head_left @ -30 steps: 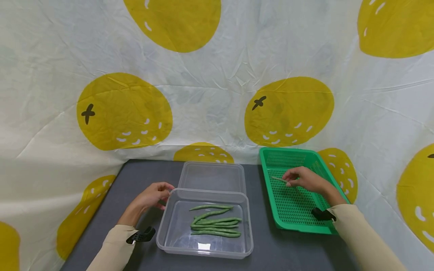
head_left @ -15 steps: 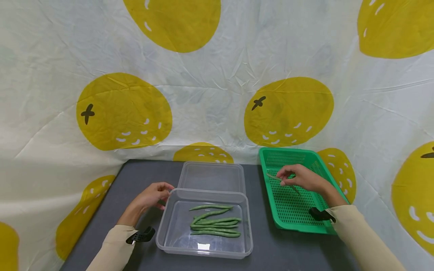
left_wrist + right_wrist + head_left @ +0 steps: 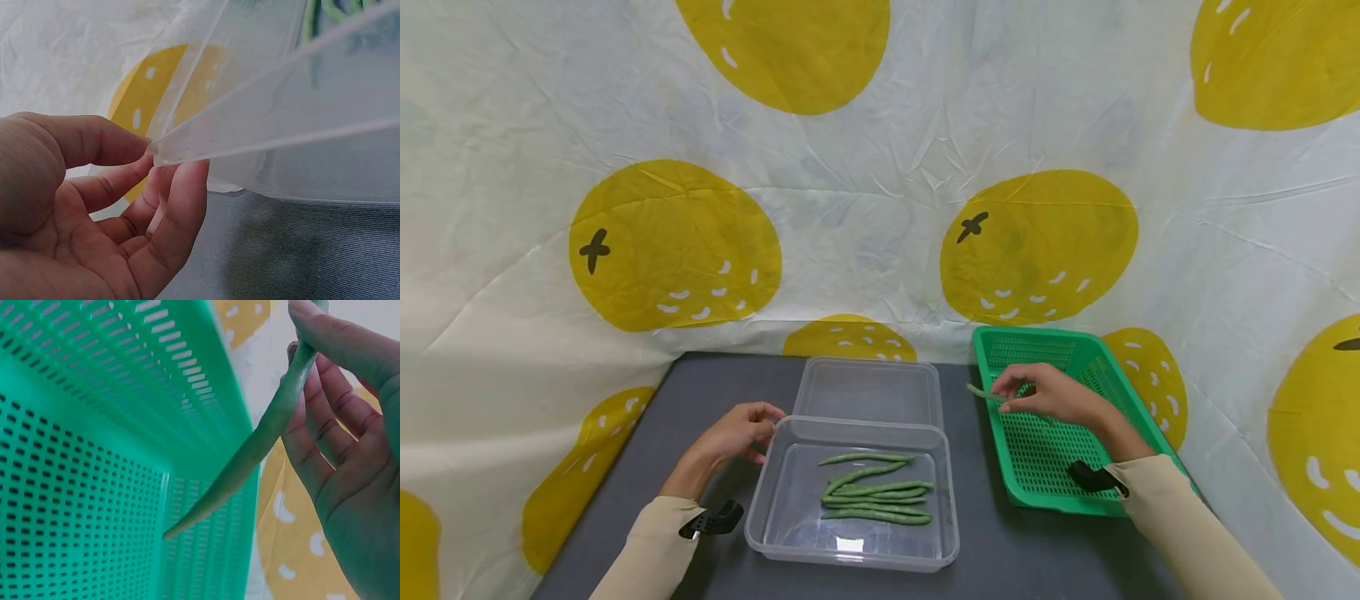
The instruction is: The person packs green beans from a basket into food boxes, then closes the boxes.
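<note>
Between thumb and fingers my right hand (image 3: 1051,395) pinches a green bean (image 3: 253,450), above the left side of a green plastic basket (image 3: 1037,479). In the head view one end of that bean sticks out past the fingertips, over the basket's left rim. At the far left corner of a clear plastic container (image 3: 786,533), my left hand (image 3: 737,435) grips the rim; the left wrist view shows thumb above and fingers beneath it. Several green beans (image 3: 877,517) lie roughly side by side on the container's bottom.
Behind the container lies a clear lid (image 3: 868,390), partly covered by the container's back rim. All of it stands on a dark grey table (image 3: 730,379). A white cloth (image 3: 857,242) printed with yellow fruit hangs behind and at both sides.
The right hand has moved left within the basket, carrying the green bean toward the left rim. My left hand and the container have stayed in place.
</note>
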The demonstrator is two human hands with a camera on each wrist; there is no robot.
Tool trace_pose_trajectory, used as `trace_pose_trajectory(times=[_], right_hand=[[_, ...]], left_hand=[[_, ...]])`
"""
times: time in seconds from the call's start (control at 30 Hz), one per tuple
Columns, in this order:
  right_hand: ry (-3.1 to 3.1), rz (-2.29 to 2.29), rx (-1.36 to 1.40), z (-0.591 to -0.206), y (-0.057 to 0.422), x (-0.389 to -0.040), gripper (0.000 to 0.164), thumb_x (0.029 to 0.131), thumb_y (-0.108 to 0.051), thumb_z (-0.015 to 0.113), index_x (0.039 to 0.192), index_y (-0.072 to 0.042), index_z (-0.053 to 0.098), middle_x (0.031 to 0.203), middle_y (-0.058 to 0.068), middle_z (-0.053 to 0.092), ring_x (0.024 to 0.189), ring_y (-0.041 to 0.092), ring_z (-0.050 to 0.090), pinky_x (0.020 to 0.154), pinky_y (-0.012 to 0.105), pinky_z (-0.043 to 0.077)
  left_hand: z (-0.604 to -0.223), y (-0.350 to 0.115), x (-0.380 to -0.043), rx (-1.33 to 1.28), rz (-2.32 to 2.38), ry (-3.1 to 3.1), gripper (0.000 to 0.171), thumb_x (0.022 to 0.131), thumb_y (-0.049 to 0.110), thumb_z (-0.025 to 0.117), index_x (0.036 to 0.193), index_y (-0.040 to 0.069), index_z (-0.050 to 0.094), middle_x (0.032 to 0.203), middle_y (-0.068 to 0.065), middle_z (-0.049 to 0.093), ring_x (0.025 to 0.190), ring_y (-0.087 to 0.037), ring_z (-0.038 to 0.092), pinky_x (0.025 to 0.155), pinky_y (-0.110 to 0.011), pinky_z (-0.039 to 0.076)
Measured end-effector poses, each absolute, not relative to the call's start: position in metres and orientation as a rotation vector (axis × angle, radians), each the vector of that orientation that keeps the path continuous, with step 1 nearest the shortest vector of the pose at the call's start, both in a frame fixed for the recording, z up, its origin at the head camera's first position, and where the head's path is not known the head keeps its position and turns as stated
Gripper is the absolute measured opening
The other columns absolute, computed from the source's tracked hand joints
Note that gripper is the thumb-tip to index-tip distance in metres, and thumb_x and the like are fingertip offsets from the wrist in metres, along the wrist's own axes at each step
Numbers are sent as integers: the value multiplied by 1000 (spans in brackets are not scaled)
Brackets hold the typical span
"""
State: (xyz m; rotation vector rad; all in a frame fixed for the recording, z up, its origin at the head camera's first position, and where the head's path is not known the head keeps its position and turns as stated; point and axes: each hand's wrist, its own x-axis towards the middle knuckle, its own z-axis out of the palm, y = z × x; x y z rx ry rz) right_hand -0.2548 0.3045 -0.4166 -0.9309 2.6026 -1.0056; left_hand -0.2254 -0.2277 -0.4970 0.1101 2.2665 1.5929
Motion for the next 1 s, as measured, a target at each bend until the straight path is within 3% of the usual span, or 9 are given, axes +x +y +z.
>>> trace_pose_trajectory(times=[0.2, 0.5, 1.0], right_hand=[[2600, -980, -963, -415, 287, -251, 23, 93, -23, 74, 114, -16, 71, 103, 1, 68, 90, 16, 62, 77, 30, 55], [2501, -1037, -1047, -417, 263, -249, 21, 93, -20, 75, 113, -19, 71, 103, 6, 67, 87, 17, 63, 78, 33, 58], [2392, -1014, -1133, -421, 219, -244, 24, 93, -26, 74, 117, -23, 72, 102, -3, 68, 86, 15, 63, 77, 35, 57]], left_hand=[[-497, -227, -225, 99, 1581, 2280, 36, 98, 8, 53, 131, -6, 57, 107, -23, 65, 83, -24, 65, 62, -39, 59], [-499, -228, -225, 101, 1576, 2287, 36, 98, 8, 53, 131, -6, 57, 108, -23, 66, 84, -25, 66, 61, -40, 59], [-499, -228, -225, 112, 1587, 2270, 37, 98, 7, 53, 132, -8, 57, 107, -24, 65, 82, -24, 65, 62, -40, 59]])
